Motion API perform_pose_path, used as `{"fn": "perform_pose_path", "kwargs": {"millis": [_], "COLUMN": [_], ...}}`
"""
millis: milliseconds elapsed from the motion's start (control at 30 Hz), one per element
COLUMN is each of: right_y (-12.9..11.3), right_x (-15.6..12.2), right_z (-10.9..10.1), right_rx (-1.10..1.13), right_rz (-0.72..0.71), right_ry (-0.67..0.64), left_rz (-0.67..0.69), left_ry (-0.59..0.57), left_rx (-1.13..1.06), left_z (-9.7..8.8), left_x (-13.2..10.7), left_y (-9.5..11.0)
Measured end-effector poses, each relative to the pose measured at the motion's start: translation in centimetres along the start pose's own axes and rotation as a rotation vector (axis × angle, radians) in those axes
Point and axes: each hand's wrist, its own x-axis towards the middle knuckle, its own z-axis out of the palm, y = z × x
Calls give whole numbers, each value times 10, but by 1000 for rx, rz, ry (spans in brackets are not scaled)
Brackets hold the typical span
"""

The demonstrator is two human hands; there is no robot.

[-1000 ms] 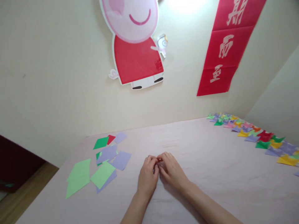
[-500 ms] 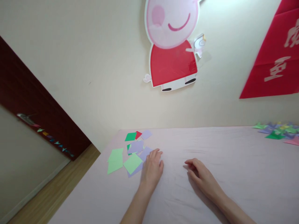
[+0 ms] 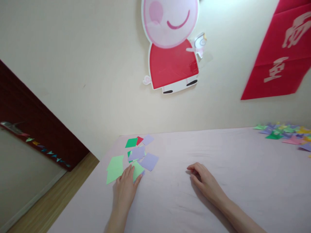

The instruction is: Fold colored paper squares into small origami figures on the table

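Note:
At the left side of the table, my left hand (image 3: 126,184) lies palm down with its fingers stretched over a light green paper square (image 3: 138,170). A purple sheet peeks out under that square beside my thumb. Another pair of overlapping light green sheets (image 3: 115,170) lies left of my fingers, and a purple square (image 3: 149,161) to their upper right. My right hand (image 3: 204,178) rests on its side on the cloth, fingers loosely curved and thumb apart from them, with nothing visible between.
Behind my left hand lie more sheets: purple (image 3: 137,153), dark green (image 3: 131,142), red (image 3: 139,140) and a pale purple one (image 3: 148,139). Several folded coloured paper pieces (image 3: 286,131) are heaped at the far right. A wall (image 3: 218,110) borders the pink tablecloth (image 3: 170,207).
My left hand has moved left and nearer, from the right-hand purple square onto the light green square. My right hand keeps its pose. The view has turned slightly right.

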Motion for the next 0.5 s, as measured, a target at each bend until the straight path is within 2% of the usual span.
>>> {"fn": "perform_pose_path", "kwargs": {"millis": [133, 367, 500], "right_y": [-7, -7, -8], "right_x": [1, 3, 2], "right_z": [-1, 0, -2], "right_rx": [-8, -34, -23], "right_rz": [-1, 8, 5], "right_ry": [22, 73, 76], "left_rz": [8, 132, 125], "left_ry": [32, 35, 69], "left_rx": [67, 107, 90], "left_z": [-2, 29, 28], "left_x": [3, 12, 12], "left_y": [0, -31, -34]}}
